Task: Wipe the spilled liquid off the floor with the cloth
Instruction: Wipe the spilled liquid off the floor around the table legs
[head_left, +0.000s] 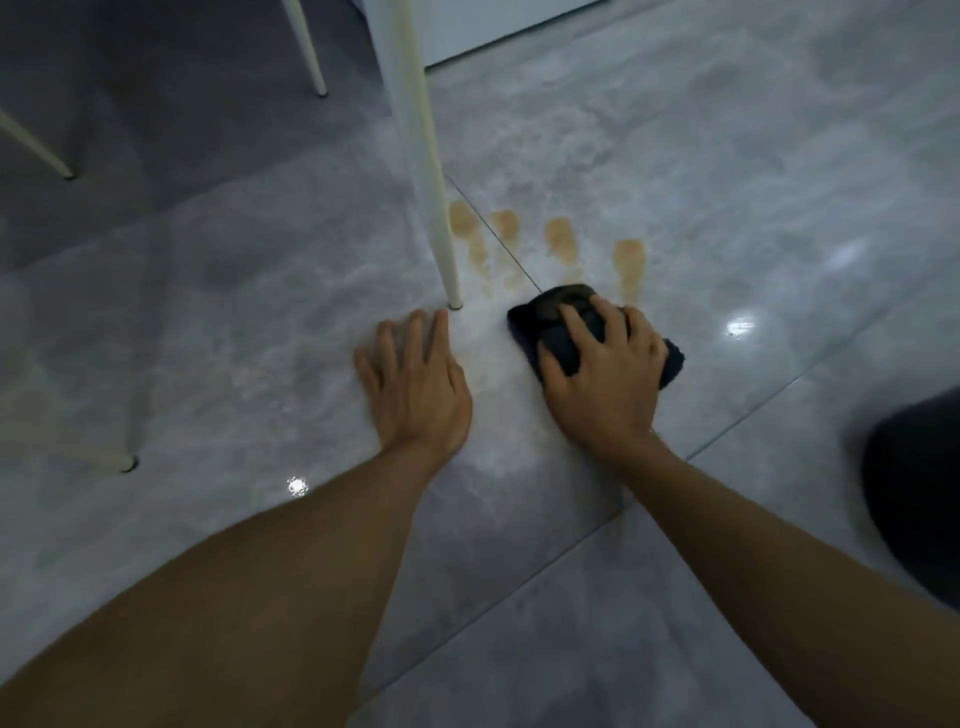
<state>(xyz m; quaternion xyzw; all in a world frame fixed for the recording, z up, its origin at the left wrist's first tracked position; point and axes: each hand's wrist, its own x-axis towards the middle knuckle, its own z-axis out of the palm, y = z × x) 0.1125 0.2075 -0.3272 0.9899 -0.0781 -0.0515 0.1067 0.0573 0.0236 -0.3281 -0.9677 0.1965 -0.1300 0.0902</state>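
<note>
On the floor (727, 156), just ahead of the hands: four tan streaks of spill (561, 239), fanned side by side, each with a rounded blob at the far end and a thinner tail running toward the camera. Leftmost streak close beside the white leg (426, 171); second streak crossing a tile joint; rightmost streak ending just at the far edge of the cloth (550, 312). Cloth dark, bunched into a pad, lying flat on the tile at the near ends of the streaks. Pressed down by the right hand (602, 369), fingers spread over the top of the pad and curled slightly around it, palm at its near side. Left hand (415, 379) flat on bare tile, fingers extended and close together, tips next to the foot of the leg, holding nothing; likely a brace for body weight. Progress, as judged: early to middle. All four blobs unwiped and clearly coloured; tile between the hands and under the cloth pale and without tan marks. Remaining: forward passes over every streak, including the one tight against the leg, where access looks restricted. Further off: more slim legs at the left, a dark shape at the right edge, too blurred to identify.
</note>
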